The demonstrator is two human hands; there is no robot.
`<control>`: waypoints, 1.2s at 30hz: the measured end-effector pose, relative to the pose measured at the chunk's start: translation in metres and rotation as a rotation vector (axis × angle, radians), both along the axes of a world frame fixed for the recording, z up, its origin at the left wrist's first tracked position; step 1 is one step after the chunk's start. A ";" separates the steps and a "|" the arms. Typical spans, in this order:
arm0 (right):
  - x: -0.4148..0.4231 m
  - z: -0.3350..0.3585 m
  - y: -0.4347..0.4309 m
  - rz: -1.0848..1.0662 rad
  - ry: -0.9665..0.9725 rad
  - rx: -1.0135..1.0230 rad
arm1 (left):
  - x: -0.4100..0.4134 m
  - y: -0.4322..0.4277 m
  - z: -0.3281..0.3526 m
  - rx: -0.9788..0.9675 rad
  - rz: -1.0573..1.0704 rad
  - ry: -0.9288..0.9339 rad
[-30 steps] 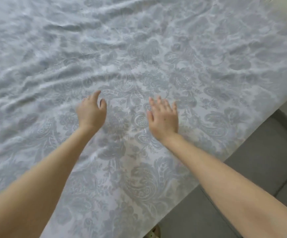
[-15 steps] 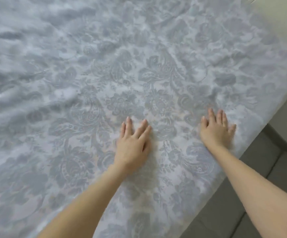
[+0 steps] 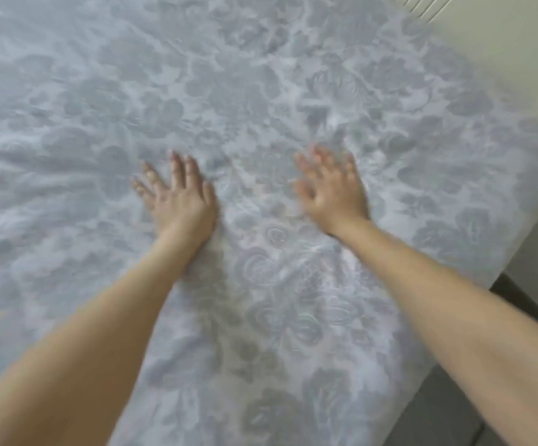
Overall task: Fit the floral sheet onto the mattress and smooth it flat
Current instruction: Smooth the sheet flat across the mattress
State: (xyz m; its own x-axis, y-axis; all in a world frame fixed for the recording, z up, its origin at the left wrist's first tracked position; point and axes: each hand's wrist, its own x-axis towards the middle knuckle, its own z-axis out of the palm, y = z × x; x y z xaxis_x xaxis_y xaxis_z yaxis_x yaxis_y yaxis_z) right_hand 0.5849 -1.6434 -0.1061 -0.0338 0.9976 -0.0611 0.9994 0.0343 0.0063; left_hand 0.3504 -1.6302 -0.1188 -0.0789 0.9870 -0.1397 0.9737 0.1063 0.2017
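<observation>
Floral sheet (image 3: 261, 75) is being pressed by left hand (image 3: 179, 201), fingers spread | right hand (image 3: 335, 194), at its 3 o'clock, is being held spread, blurred.

Off to your right stands a plain cream wall (image 3: 502, 59). Pale slats (image 3: 422, 4) show at the top edge, too cropped to identify. Lower right you have grey floor (image 3: 438, 432) and a dark strip (image 3: 507, 289) at the wall's foot.
</observation>
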 end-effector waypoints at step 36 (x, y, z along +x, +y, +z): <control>0.235 0.056 0.058 0.042 -0.091 -0.123 | 0.251 0.014 0.042 -0.065 0.051 -0.073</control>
State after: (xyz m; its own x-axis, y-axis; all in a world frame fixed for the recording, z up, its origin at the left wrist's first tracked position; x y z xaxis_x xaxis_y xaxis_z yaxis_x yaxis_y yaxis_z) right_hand 0.8202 -1.5851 -0.0498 -0.0636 0.9801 -0.1879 0.9926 0.0817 0.0899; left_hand 0.6012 -1.6164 -0.0768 -0.1165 0.9706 -0.2104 0.9495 0.1710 0.2631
